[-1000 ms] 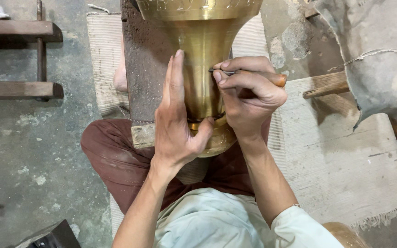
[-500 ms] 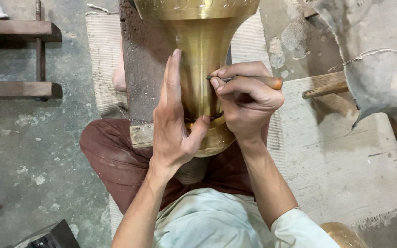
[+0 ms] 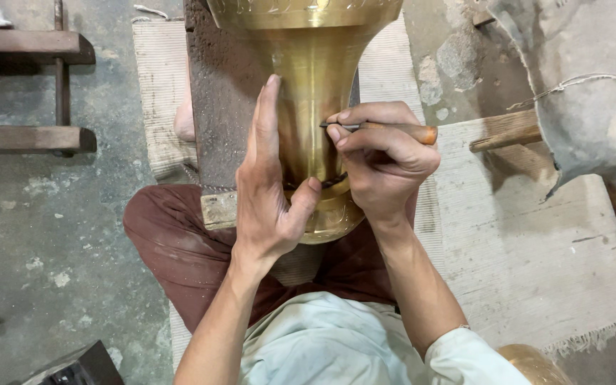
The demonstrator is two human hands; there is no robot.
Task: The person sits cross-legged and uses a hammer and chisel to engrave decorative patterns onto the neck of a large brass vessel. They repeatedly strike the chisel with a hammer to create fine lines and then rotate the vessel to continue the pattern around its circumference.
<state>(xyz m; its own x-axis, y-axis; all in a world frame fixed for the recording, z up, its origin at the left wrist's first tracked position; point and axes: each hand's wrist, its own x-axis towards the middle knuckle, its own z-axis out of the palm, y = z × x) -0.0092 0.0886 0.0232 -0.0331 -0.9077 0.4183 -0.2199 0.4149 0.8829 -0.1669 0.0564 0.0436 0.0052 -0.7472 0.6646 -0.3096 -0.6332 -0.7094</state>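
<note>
A tall brass vessel [image 3: 315, 107] lies along the person's lap, its narrow stem pointing near and its flared, patterned bowl running off the far edge of the view. It rests against a dark wooden block [image 3: 219, 107] on its left, which seems to keep it from rolling.

The left hand [image 3: 269, 192] lies flat along the left of the stem, fingers stretched far and the thumb hooked across the near collar, apparently steadying the metal.

The right hand [image 3: 383, 160] is curled tight around a slim engraving tool [image 3: 386, 130] with an orange-brown wooden handle, held like a pen. Its dark tip touches the stem just beside the fingertips, and the knuckles brace against the brass, probably for control.

A pale woven mat [image 3: 536, 242] covers the floor at right; wooden rails [image 3: 26, 89] lie far left on the concrete.
</note>
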